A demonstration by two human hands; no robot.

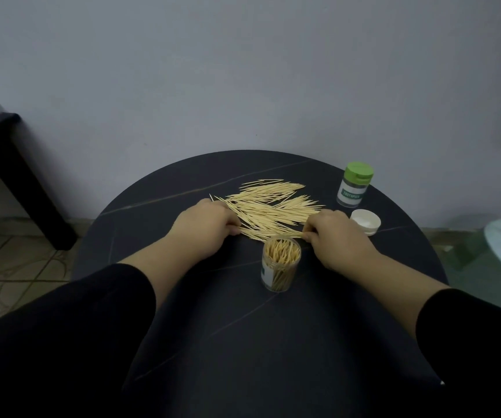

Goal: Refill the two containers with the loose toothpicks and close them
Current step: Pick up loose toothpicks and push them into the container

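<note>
Wooden toothpicks (270,206) pinched: left hand (204,233), right hand (339,241); two containers (281,267) (354,185), one lid (365,221).

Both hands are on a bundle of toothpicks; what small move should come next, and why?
Probably lift the bundle and tip it into the open container close by: the left hand and right hand pinch its ends, and the container is lidless.

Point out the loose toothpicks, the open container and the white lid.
loose toothpicks (273,208): head view, middle of the spread pile.
open container (282,268): head view, clear side wall below the rim.
white lid (365,221): head view, centre of the lid.
</note>
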